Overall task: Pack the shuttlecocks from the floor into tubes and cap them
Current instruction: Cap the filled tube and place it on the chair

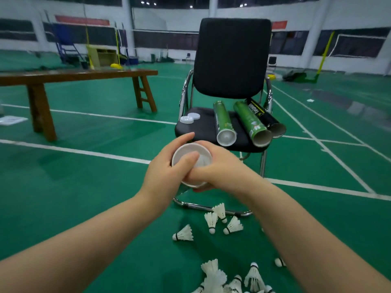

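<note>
Clasped end-on by the left hand and right hand, the white-capped tube points away, left thumb across its cap.

Dim indoor hall lit by small ceiling lamps along the top edge, with soft shadows under the bench and chair on the green floor. Wide-angle bending at the edges; background slightly soft, shuttlecocks at bottom edge blurred, glare on far right floor.
</note>
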Motion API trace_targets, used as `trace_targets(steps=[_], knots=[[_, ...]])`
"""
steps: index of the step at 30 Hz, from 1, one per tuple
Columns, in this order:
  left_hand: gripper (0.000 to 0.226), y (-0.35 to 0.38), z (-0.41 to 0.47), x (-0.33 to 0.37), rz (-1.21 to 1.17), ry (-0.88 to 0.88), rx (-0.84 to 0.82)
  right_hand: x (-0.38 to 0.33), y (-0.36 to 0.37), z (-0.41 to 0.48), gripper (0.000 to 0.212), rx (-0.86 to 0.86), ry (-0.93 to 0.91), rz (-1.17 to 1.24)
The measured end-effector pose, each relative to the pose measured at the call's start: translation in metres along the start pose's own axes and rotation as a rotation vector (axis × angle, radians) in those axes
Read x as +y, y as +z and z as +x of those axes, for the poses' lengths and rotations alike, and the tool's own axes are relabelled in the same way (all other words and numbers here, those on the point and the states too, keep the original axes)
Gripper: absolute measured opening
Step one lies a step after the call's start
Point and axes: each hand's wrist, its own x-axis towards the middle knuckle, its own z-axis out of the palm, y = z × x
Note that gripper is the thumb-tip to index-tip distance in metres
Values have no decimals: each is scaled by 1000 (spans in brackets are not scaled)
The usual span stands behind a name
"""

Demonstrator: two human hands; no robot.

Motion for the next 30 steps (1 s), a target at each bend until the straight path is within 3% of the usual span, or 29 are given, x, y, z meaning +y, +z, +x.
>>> trace_targets(steps=[4, 9, 15, 25, 30], knots=[[32, 5, -4, 43, 46, 182, -14, -33, -12, -30, 43, 121, -207, -56], [36, 18, 13, 74, 274, 401, -88, -41, -34, -36, 53, 342, -363, -91], [59, 52, 58, 50, 618, 437, -216, -3, -68, -10, 59, 486, -438, -250], [73, 122, 155, -41, 768, 387, -350, 95, -159, 72, 54, 429, -390, -561], [72, 135, 194, -93, 866, 393, -373, 125, -189, 108, 58, 260, -284, -752]])
